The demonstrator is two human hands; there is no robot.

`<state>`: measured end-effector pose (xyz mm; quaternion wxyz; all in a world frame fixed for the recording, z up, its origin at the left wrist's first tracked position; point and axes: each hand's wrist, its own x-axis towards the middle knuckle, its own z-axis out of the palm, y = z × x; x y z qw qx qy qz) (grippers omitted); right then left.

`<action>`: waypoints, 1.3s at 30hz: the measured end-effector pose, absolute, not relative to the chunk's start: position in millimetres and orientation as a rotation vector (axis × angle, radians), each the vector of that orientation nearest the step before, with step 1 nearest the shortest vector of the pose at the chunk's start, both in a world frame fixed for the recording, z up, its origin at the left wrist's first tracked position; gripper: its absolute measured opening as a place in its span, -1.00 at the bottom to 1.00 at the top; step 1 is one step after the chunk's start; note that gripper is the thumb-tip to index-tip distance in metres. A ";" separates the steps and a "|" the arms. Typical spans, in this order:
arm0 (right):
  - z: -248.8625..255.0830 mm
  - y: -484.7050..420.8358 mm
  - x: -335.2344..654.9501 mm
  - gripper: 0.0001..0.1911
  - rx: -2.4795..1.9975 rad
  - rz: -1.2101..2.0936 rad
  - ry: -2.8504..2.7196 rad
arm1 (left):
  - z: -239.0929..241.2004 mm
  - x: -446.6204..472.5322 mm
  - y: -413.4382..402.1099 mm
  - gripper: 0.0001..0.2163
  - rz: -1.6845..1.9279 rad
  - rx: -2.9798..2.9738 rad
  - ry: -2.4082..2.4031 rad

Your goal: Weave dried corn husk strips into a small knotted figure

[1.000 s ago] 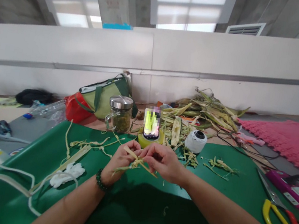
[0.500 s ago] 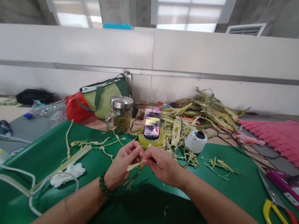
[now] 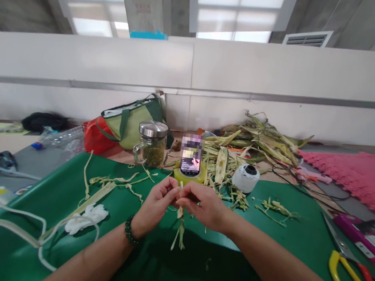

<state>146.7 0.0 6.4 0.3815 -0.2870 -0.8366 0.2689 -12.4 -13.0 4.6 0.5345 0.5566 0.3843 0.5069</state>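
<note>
Fingertips meeting above the green mat (image 3: 165,279), my left hand (image 3: 157,204) and my right hand (image 3: 204,205) both pinch a small pale bundle of corn husk (image 3: 179,229). Its split, frayed ends dangle below the fingers, and the part between the fingertips is mostly hidden. A beaded bracelet (image 3: 131,230) circles my left wrist. Just beyond my hands a phone (image 3: 190,165) with a lit screen leans in a yellow-green holder (image 3: 185,178). To its right stands a white spool of thread (image 3: 245,178).
Scissors (image 3: 344,251) with yellow and red handles lie at the right. Behind are a lidded glass jar (image 3: 151,146), a green bag (image 3: 131,127) and heaped corn husks (image 3: 262,138). At the left, husk strips (image 3: 109,187) lie near a crumpled white tissue (image 3: 87,219) and a white cable (image 3: 10,226).
The husk bundle has turned: its pale flap no longer sticks out to the lower left, and its frayed ends now hang straight down. My hands have stayed close together.
</note>
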 end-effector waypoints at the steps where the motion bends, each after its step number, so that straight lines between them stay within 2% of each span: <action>1: 8.1 -0.7 147.3 -0.90 -0.756 0.695 -2.126 | 5.2 -12.7 -13.1 -0.67 1.223 1.335 0.914; 3: 10.6 -2.1 149.0 -0.97 -0.790 0.632 -2.143 | 6.5 -13.8 -13.3 -0.68 1.244 1.350 0.904; 9: 14.1 -4.1 154.2 -0.85 -0.841 0.312 -2.348 | 8.5 -16.8 -12.8 -0.70 1.247 1.376 0.885; 14: 11.5 -1.4 154.8 -0.86 -0.841 0.200 -2.428 | 7.3 -16.1 -12.3 -0.68 1.245 1.324 0.852; 23: 6.3 -5.0 153.9 -0.80 -0.676 -0.224 -2.600 | 8.7 -16.6 -14.0 -0.72 1.227 1.523 0.958; 28: 1.9 -1.2 149.6 -0.90 -0.917 -0.137 -2.554 | 4.8 -19.8 -10.2 -0.79 1.149 1.548 1.063; 33: 8.9 0.3 149.1 -0.80 -1.121 0.112 -2.421 | 2.6 -21.0 -8.7 -0.87 1.124 1.614 1.125; 39: 12.9 -1.5 147.9 -0.85 -1.243 0.415 -2.270 | 5.8 -21.2 -10.8 -0.85 1.070 1.693 1.165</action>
